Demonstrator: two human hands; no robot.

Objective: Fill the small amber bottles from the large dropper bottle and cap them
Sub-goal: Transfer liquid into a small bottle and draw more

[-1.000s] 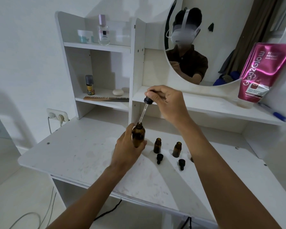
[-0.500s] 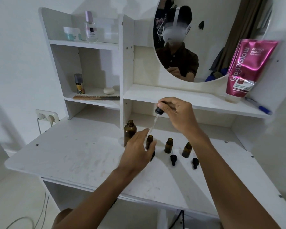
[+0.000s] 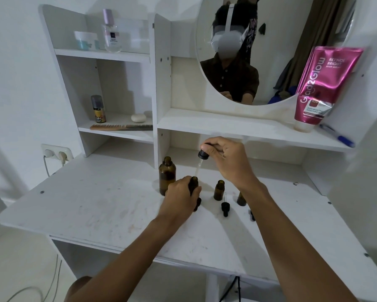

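Note:
The large amber bottle (image 3: pixel 167 175) stands uncapped on the white table (image 3: pixel 100 205). My left hand (image 3: pixel 180 198) grips the leftmost small amber bottle (image 3: pixel 194 183). My right hand (image 3: pixel 225 159) pinches the black bulb of the dropper (image 3: pixel 201 159), whose glass tip points into that small bottle's mouth. A second small bottle (image 3: pixel 219 190) stands open to the right; a third (image 3: pixel 241 199) is half hidden behind my right forearm. Small black dropper caps (image 3: pixel 225 208) lie in front of the bottles, one partly under my left hand.
Shelves rise behind the table: a comb (image 3: pixel 121 127), a small spray can (image 3: pixel 98 109) and a soap piece on the left, a pink tube (image 3: pixel 322 88) and a blue pen (image 3: pixel 338 136) on the right. A round mirror (image 3: pixel 270 40) hangs above. A wall socket (image 3: pixel 56 153) sits left.
My left hand let go of the large bottle, set on the table, and took hold of the leftmost small bottle. My right hand brought the dropper down over that bottle's mouth.

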